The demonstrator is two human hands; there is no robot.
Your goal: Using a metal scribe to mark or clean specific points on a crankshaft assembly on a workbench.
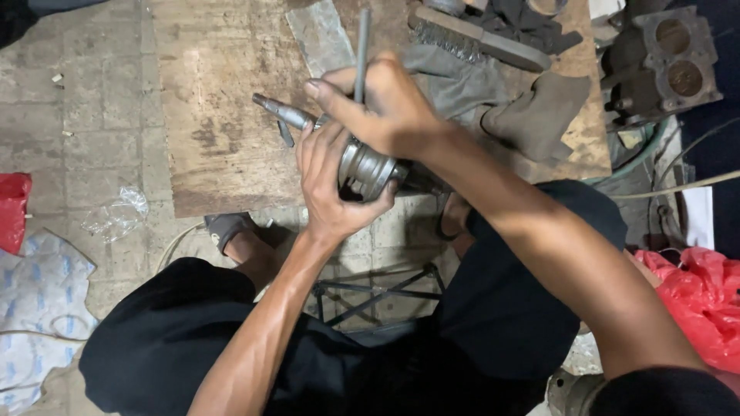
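The right hand (389,104) is covering the lower end of the thin grey metal rod (362,46), whose top is running off the upper edge, and both hands are hiding much of the ribbed grey metal shaft assembly (366,166), so where rod and shaft are meeting cannot be told. The left hand (331,189) is wrapping under the shaft, its fingers (312,146) masking the middle section. The dark cast engine block with two round bores (663,62) is lying half in shadow, and the red plastic bag (705,296) is being cut off by the right edge.
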